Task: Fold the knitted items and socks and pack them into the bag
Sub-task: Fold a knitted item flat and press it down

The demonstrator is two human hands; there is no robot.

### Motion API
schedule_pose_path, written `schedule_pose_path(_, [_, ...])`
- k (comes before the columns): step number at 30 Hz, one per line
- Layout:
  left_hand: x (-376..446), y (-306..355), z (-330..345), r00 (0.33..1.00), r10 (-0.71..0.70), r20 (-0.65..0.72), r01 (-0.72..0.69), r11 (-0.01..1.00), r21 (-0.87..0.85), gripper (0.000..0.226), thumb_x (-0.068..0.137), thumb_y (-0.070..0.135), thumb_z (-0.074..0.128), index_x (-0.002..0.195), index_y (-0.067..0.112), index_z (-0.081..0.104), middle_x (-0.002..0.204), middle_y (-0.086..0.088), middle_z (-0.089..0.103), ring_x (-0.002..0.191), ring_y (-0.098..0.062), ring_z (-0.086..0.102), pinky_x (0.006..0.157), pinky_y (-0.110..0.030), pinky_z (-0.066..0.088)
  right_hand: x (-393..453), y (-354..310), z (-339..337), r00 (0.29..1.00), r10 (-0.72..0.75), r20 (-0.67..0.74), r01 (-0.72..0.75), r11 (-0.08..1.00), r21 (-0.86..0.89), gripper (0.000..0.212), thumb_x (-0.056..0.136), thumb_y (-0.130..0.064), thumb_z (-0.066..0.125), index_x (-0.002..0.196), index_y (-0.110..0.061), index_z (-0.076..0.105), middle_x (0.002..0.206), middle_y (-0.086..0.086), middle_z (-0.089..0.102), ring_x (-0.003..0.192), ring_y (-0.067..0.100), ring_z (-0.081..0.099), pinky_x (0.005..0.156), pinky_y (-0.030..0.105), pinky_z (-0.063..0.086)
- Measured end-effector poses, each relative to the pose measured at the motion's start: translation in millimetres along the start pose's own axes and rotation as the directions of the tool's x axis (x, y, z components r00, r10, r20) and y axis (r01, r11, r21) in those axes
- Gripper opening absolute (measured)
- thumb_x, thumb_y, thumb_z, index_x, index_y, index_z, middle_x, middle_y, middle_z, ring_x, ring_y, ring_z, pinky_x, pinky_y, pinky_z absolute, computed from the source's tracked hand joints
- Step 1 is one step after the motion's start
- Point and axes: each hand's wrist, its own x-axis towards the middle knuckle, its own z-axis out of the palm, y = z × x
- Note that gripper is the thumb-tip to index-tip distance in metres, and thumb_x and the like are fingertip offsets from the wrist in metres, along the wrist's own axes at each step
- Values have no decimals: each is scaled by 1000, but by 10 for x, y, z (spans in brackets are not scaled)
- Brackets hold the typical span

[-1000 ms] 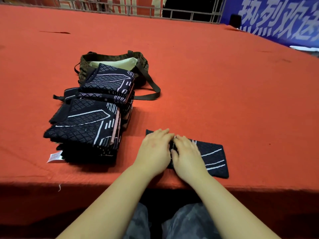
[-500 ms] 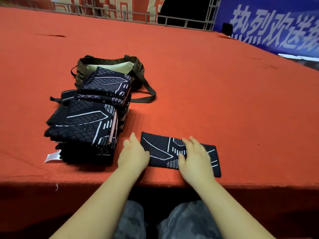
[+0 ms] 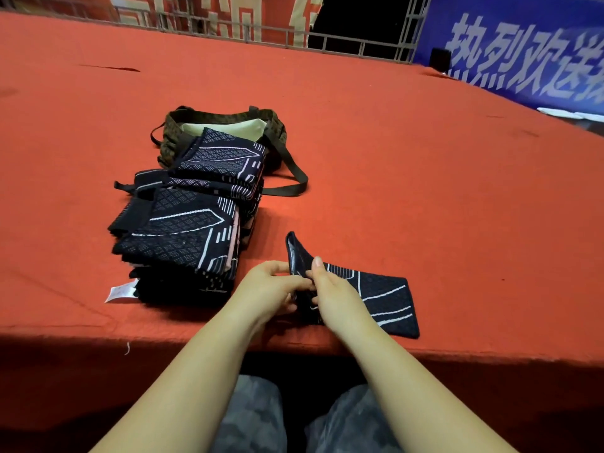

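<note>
A dark knitted piece with white line pattern (image 3: pixel 382 297) lies near the front edge of the red table (image 3: pixel 425 191). Its left end is lifted into an upright point. My left hand (image 3: pixel 271 291) and my right hand (image 3: pixel 333 294) both pinch that raised end, fingers curled on the cloth. To the left stands a pile of the same patterned knitted items (image 3: pixel 183 237). Behind the pile sits an olive bag (image 3: pixel 225 125) with a pale lining, mouth open, and a folded knitted item (image 3: pixel 222 158) leans over its front edge.
The bag's strap (image 3: pixel 294 181) loops out to the right on the cloth. A white tag (image 3: pixel 121 291) sticks out at the pile's lower left. A metal railing (image 3: pixel 327 40) and a blue banner (image 3: pixel 523 50) run along the far side.
My hands were apart and flat on the piece half a second ago. Now they have come together at its left end and lifted that end off the table.
</note>
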Motion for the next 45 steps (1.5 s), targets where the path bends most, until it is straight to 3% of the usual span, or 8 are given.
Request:
schedule_pose_path(9, [-72, -26, -155, 987, 130, -97, -46, 797, 602, 15, 80, 18, 61, 94, 21, 65, 74, 2, 65, 76, -20, 66, 71, -27, 52, 23, 232, 125, 995, -90, 43, 99, 941, -323, 53, 101, -44, 15, 135, -23, 50, 139, -3, 44, 128, 22, 34, 109, 38, 24])
schedule_pose_path(15, [-77, -158, -263, 999, -10, -35, 30, 762, 647, 19, 85, 7, 47, 93, 5, 64, 83, -23, 69, 72, -34, 68, 65, -34, 55, -20, 450, 135, 952, -289, 103, 295, 770, -566, 56, 93, -57, 24, 143, -35, 38, 140, -15, 38, 130, 12, 28, 110, 31, 19])
schedule_pose_path(18, [-79, -266, -310, 995, -83, 49, 36, 792, 609, 20, 87, -1, 41, 81, 7, 59, 69, -20, 62, 57, -29, 61, 54, -30, 52, -116, 613, 116, 896, -427, 123, 408, 681, -608, 77, 78, -68, 16, 143, -33, 38, 146, -11, 37, 134, 13, 28, 110, 27, 11])
schedule_pose_path(23, [-142, -330, -364, 986, -147, 85, 96, 895, 435, 25, 90, -4, 35, 72, 11, 45, 62, -7, 49, 43, -12, 46, 37, -17, 39, -150, 715, 136, 787, -616, -29, 466, 625, -626, 44, 78, -41, 45, 112, -24, 69, 114, -7, 67, 103, 17, 62, 95, 29, 39])
schedule_pose_path(30, [-238, -391, -463, 963, -200, 182, 176, 974, 140, 23, 93, -3, 37, 82, 11, 52, 61, -2, 48, 38, -3, 42, 38, -14, 36, -160, 664, 39, 722, -690, 49, 576, 560, -596, 37, 78, -19, 45, 100, -14, 74, 100, -1, 73, 90, 16, 71, 75, 31, 58])
schedule_pose_path(38, [-330, -575, -621, 865, -231, 445, 233, 971, 53, 11, 97, 5, 43, 97, 10, 53, 61, 3, 48, 45, -3, 42, 43, -12, 36, -170, 678, -14, 773, -623, 120, 566, 592, -574, 37, 73, -14, 50, 102, -15, 74, 106, -1, 72, 95, 14, 69, 93, 16, 38])
schedule_pose_path(42, [-332, -630, -674, 894, -238, 380, 229, 971, 68, 19, 97, -1, 41, 97, 7, 58, 55, 2, 50, 43, -4, 46, 42, -14, 39, -171, 623, -8, 809, -572, 133, 537, 628, -563, 39, 65, -10, 59, 101, -15, 74, 106, 0, 72, 96, 17, 69, 92, 16, 41])
schedule_pose_path(45, [-359, -625, -606, 922, -229, 311, 241, 970, 1, 18, 96, -1, 40, 100, 4, 56, 66, -3, 66, 47, -8, 59, 42, -15, 45, -233, 516, 39, 824, -555, 115, 506, 629, -591, 40, 73, -31, 49, 102, -17, 74, 108, -1, 71, 101, 20, 67, 92, 27, 44])
